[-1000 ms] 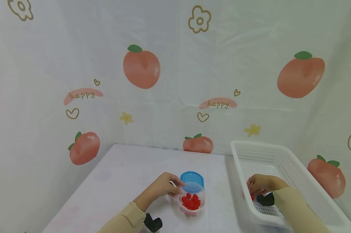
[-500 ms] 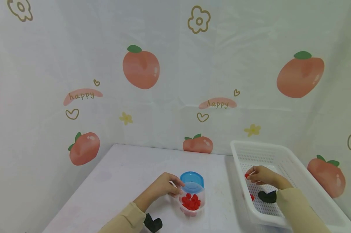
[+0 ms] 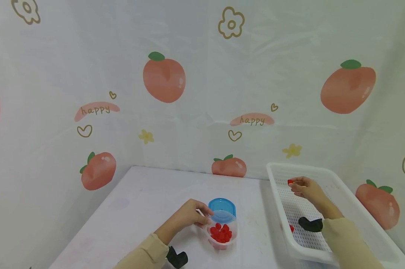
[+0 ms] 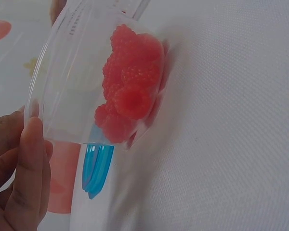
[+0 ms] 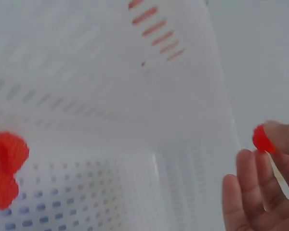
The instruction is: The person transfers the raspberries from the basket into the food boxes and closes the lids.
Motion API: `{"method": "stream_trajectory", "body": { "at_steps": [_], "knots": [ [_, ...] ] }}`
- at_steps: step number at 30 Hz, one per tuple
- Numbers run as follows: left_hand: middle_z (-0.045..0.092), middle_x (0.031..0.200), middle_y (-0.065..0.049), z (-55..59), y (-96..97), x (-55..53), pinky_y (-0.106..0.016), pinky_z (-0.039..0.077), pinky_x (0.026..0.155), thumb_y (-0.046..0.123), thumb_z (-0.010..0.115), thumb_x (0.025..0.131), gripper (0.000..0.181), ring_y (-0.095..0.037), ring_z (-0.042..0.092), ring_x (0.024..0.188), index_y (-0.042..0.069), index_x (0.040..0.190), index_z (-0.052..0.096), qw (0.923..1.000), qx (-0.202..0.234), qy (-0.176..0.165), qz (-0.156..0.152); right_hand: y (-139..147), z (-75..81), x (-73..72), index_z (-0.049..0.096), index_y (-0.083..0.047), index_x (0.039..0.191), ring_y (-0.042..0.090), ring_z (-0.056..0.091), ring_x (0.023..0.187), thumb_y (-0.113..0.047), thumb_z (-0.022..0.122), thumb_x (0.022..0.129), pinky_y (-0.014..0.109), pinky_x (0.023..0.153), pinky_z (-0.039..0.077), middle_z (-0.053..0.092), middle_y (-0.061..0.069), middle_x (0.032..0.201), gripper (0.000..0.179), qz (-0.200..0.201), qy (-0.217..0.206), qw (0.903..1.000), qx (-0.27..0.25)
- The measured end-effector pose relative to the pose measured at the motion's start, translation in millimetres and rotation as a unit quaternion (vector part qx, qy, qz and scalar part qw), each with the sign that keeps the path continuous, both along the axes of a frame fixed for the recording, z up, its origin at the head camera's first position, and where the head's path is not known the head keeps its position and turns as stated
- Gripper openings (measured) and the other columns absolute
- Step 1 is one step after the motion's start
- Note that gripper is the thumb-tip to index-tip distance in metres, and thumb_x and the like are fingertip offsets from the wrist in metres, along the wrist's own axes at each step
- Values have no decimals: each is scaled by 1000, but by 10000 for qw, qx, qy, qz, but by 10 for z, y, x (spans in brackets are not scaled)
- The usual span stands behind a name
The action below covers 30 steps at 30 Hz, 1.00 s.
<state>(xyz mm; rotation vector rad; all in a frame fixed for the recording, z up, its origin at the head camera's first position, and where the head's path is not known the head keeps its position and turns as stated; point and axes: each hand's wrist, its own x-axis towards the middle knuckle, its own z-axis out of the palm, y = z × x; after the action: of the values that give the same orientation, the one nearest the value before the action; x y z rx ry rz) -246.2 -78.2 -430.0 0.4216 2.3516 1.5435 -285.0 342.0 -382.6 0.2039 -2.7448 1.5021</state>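
My left hand (image 3: 193, 213) pinches the rim of a clear plastic cup (image 4: 70, 86) on the white table. Several red raspberries (image 4: 132, 72) lie heaped at the bottom of the cup. Just behind it is a blue lid (image 3: 221, 204). Between thumb and fingertips, my right hand (image 3: 310, 191) pinches one raspberry (image 5: 263, 139), raised above the floor of a white perforated basket (image 3: 296, 254). Two more raspberries (image 5: 7, 159) rest against each other inside the basket, by its wall in the right wrist view.
Black straps (image 3: 310, 224) show at both wrists, the left one (image 3: 177, 258) close to the table. The basket's raised walls stand at the table's right side. Behind the table hangs a white curtain (image 3: 195, 130) printed with peaches.
My right hand has risen from low in the basket toward its far left side, now with a raspberry in its fingers. The left hand and cup stay put.
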Motion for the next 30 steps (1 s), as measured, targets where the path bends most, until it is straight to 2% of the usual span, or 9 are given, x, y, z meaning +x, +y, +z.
{"method": "stream_trajectory", "body": {
  "at_steps": [4, 7, 12, 14, 17, 23, 30],
  "knots": [
    [64, 76, -3, 7, -4, 0, -27, 58, 60, 4, 77, 79, 19, -13, 61, 62, 0, 97, 74, 10000, 1, -12, -13, -57, 72, 28, 41, 16, 128, -6, 60, 80, -23, 54, 100, 13, 75, 54, 63, -5, 98, 50, -325, 379, 9975, -508],
    [63, 76, -4, 20, -8, 9, -27, 58, 60, 4, 77, 79, 19, -13, 60, 62, 0, 97, 74, 10000, -16, 3, -22, -134, 141, 62, 46, 11, 124, -5, 61, 79, -20, 57, 98, 10, 74, 53, 61, -17, 90, 42, -453, 579, 9892, -1270],
    [64, 76, -4, 31, -6, 17, -27, 58, 60, 4, 77, 79, 20, -14, 60, 62, 0, 97, 74, 10000, -33, 17, -26, -334, 268, 154, 59, -10, 105, -1, 65, 78, -12, 61, 95, 11, 74, 54, 64, -14, 88, 11, -339, 956, 9598, -2617],
    [64, 76, -4, 33, -5, 15, -27, 58, 60, 5, 78, 78, 20, -13, 60, 62, 0, 97, 74, 10000, -28, 20, -29, -429, 315, 195, 60, -14, 102, 1, 65, 79, -8, 61, 94, 12, 74, 55, 64, -11, 89, 9, -247, 1124, 9490, -2934],
    [64, 77, -3, 28, -3, 10, -27, 58, 59, 5, 78, 78, 20, -13, 61, 62, 0, 97, 74, 10000, -36, 38, -33, -576, 378, 255, 62, -15, 101, 1, 65, 79, -6, 63, 93, 13, 74, 55, 65, -10, 90, 12, -199, 1308, 9423, -3076],
    [63, 77, -4, 29, -1, 9, -27, 58, 60, 4, 78, 78, 20, -14, 60, 62, 1, 98, 73, 10000, -41, -81, -7, -848, 433, 362, 63, -16, 102, 3, 64, 80, -8, 65, 92, 12, 76, 54, 63, -13, 93, 14, -319, 1339, 9450, -2967],
    [63, 78, -5, 38, -6, 26, -27, 58, 61, 5, 78, 78, 20, -13, 60, 62, 1, 98, 73, 9999, -65, -101, 16, -1149, 374, 502, 61, -13, 106, 2, 64, 84, -10, 65, 92, 12, 81, 53, 61, -10, 96, 15, -236, 1369, 9507, -2771]
  ]
}}
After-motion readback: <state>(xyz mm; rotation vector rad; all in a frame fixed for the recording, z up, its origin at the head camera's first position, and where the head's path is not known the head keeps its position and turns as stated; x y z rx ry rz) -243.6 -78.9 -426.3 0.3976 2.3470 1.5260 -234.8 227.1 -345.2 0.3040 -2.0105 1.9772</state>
